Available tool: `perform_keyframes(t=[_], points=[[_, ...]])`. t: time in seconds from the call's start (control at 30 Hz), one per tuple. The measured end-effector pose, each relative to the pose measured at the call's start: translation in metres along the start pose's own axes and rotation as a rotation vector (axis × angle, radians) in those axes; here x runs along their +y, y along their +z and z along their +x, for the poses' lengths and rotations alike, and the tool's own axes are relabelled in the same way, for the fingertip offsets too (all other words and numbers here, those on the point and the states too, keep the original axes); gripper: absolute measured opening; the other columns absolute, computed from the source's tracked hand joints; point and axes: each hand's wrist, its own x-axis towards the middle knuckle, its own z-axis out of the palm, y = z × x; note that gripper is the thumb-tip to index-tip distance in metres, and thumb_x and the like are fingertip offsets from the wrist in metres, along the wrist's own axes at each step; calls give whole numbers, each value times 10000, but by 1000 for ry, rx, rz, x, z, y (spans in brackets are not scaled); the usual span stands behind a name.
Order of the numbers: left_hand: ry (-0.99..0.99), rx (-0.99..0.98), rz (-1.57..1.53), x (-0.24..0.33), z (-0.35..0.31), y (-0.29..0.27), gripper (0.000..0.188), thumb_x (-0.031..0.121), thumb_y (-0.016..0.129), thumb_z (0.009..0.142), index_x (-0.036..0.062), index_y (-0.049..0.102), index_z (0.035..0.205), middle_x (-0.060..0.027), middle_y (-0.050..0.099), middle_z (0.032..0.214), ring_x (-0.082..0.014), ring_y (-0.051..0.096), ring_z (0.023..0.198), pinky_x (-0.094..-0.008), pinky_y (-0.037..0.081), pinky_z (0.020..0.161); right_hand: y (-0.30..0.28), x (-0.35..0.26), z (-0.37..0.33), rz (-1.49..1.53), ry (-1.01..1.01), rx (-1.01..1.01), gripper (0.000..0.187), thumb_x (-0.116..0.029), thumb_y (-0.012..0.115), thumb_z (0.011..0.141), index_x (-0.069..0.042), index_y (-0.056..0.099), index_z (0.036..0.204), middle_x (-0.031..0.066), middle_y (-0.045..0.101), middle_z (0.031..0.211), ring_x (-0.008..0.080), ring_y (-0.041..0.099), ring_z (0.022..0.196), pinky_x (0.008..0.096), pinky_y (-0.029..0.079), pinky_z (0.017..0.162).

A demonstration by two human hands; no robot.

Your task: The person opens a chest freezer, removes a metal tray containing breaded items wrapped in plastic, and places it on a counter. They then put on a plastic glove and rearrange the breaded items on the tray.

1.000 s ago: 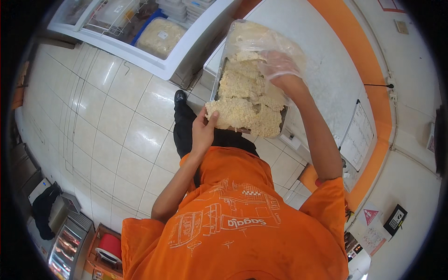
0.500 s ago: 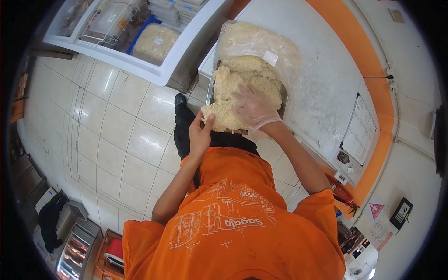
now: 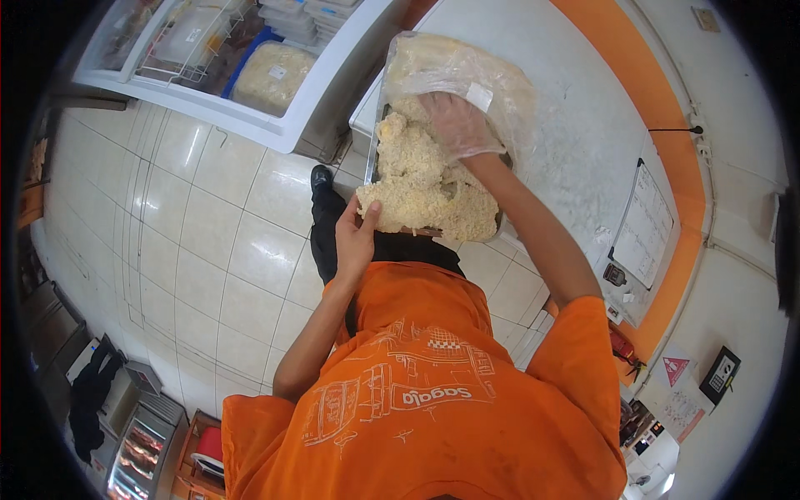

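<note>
A metal tray (image 3: pixel 372 167) full of pale, coarse crumb coating (image 3: pixel 412 167) lies at the table's near left edge. My bare left hand (image 3: pixel 355 243) grips its near left corner, thumb on top of the crumbs and the other fingers mostly hidden below. Over the far part of the tray, my right hand (image 3: pixel 461 129) wears a clear plastic glove. Its fingers look apart and point down into the crumbs beside a clear plastic bag (image 3: pixel 475 68); the fingertips are hidden. What lies beneath the coating cannot be made out.
The white worktop (image 3: pixel 567 125) runs to the right, with a whiteboard (image 3: pixel 643 227) near its orange border. At upper left stands a white-framed freezer (image 3: pixel 287 125) with stacked plastic tubs (image 3: pixel 308 18) and a bag of pale food (image 3: pixel 268 79). Tiled floor (image 3: pixel 258 250) lies to my left.
My right hand has moved away from me, from the middle of the tray to the bag's edge. Crumbs it covered now show. The left hand has stayed at the corner.
</note>
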Motion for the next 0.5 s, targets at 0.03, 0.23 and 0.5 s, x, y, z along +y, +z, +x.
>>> perform_keyframes(t=[0.03, 0.23, 0.5], points=[[-2, 6, 0, 0, 0, 1, 454, 257, 585, 971, -53, 522, 1296, -97, 644, 1142, -120, 582, 1018, -258, 445, 900, 3, 6, 3, 0, 0, -1, 430, -124, 550, 843, -70, 541, 1270, 166, 570, 1243, 300, 561, 1141, 403, 470, 974], [-13, 22, 32, -1, -2, -1, 455, 256, 584, 970, -55, 520, 1295, -96, 648, 1134, -118, 584, 1009, -252, 446, 895, -12, 23, 21, 411, 140, -373, 378, -99, 518, 829, -23, 565, 1197, 228, 664, 932, 369, 663, 819, 439, 547, 760], [11, 0, 23, -4, 1, 0, 446, 250, 580, 972, -51, 522, 1296, -88, 649, 1124, -111, 584, 1003, -247, 449, 886, -72, 35, -10, 746, 391, -363, 340, -116, 505, 863, -74, 594, 1189, 230, 657, 921, 394, 636, 869, 477, 497, 781]])
